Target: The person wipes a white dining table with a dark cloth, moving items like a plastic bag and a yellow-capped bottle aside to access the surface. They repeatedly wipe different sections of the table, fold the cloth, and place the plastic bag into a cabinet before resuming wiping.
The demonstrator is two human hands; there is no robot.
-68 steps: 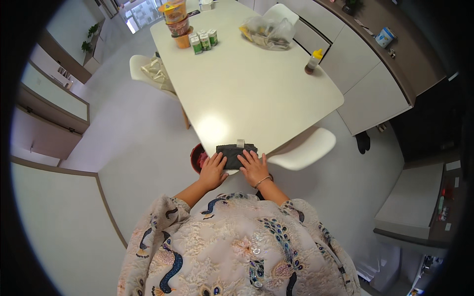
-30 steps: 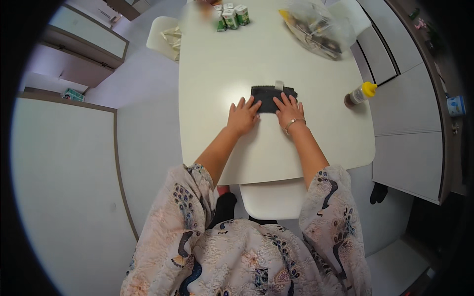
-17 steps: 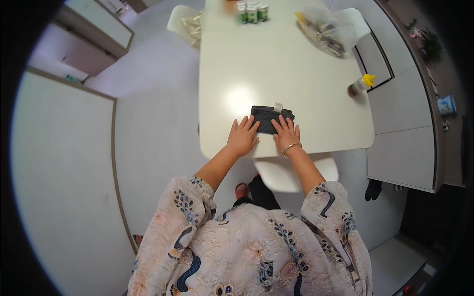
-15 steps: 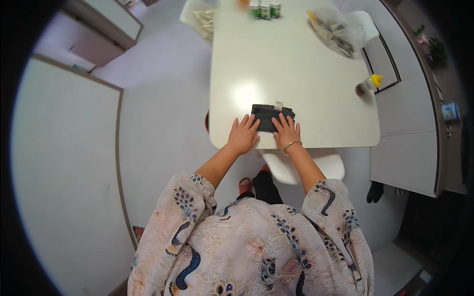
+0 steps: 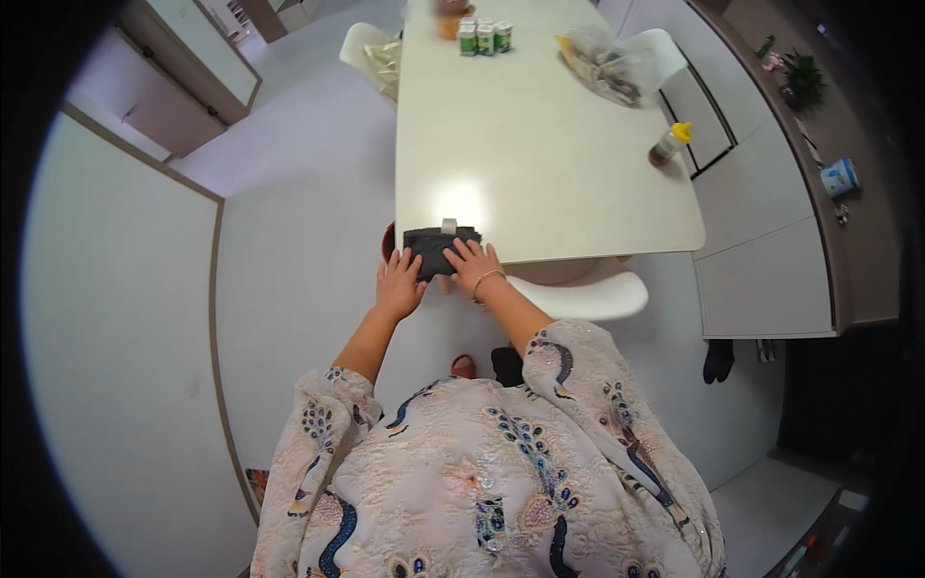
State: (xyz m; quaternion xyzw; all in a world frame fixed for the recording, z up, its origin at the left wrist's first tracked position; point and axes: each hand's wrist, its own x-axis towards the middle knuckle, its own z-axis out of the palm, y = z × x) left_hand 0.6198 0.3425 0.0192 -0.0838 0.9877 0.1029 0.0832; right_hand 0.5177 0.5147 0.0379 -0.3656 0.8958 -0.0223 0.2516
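Observation:
A folded dark grey cloth (image 5: 428,252) with a pale label tag lies at the near left corner of the white table (image 5: 549,193). Its lower part reaches the table's edge. My left hand (image 5: 400,287) touches the cloth's left side with its fingers spread. On the right side of the cloth, my right hand (image 5: 474,268), with a bracelet at the wrist, lies flat with fingers apart. Neither palm's underside shows.
Farther along the table are several small green-and-white containers (image 5: 485,38), a clear plastic bag (image 5: 602,67) and a yellow-capped bottle (image 5: 672,144). A white chair (image 5: 588,292) is at the front edge. Partly hidden by the table's left corner is a red round object (image 5: 388,241).
Both hands and the dark cloth have moved left across the table, from the front edge's middle-left to the near left corner. The view has shifted too.

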